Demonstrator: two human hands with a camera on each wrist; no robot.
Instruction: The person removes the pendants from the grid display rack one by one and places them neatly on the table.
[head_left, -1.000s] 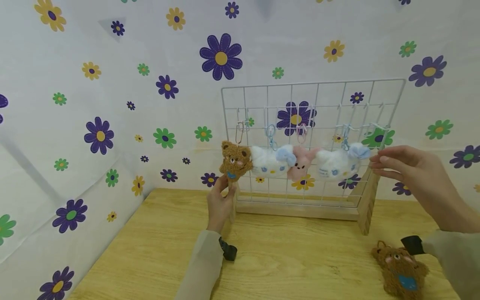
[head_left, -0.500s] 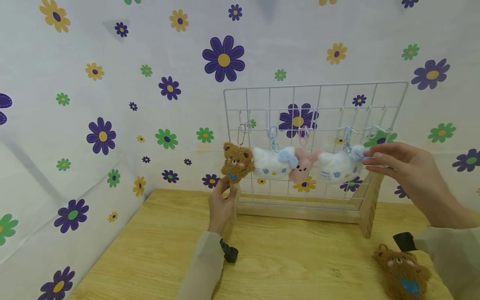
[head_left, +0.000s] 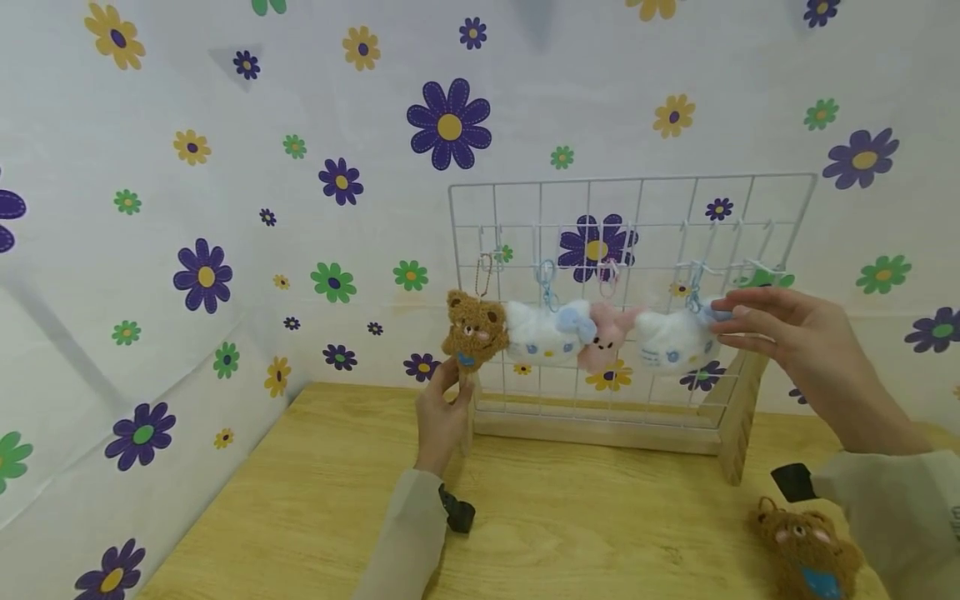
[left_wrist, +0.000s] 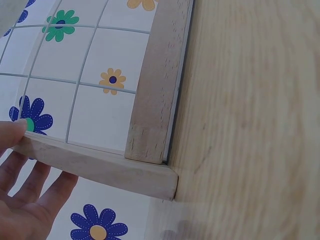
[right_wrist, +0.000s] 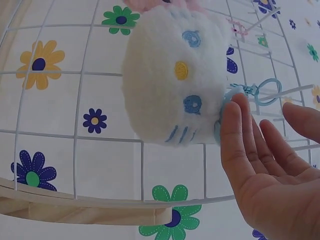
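Observation:
My left hand [head_left: 442, 421] grips the wooden side post [left_wrist: 95, 162] of a white wire grid rack [head_left: 585, 423]; in the left wrist view the thumb lies on one side, the fingers on the other. At the rack's right, my right hand [head_left: 817, 358] reaches a white plush cat-head keychain [right_wrist: 170, 75]. Its straight fingers touch the blue bow, and the thumb stands apart. From the rack's hooks also hang a brown bear keychain [head_left: 476, 329] just above my left hand, another white cat-head keychain [head_left: 540, 333] and a pink plush keychain [head_left: 606, 335].
Another brown bear keychain [head_left: 806, 546] lies on the wooden table [head_left: 600, 533] under my right forearm. Bare hooks [head_left: 761, 265] stick out at the grid's right end. Flower-printed cloth [head_left: 360, 208] covers the wall behind.
My right hand has moved left from beside the right cat-head keychain onto its bow, and the keychain has shifted slightly. My left hand keeps its grip on the post.

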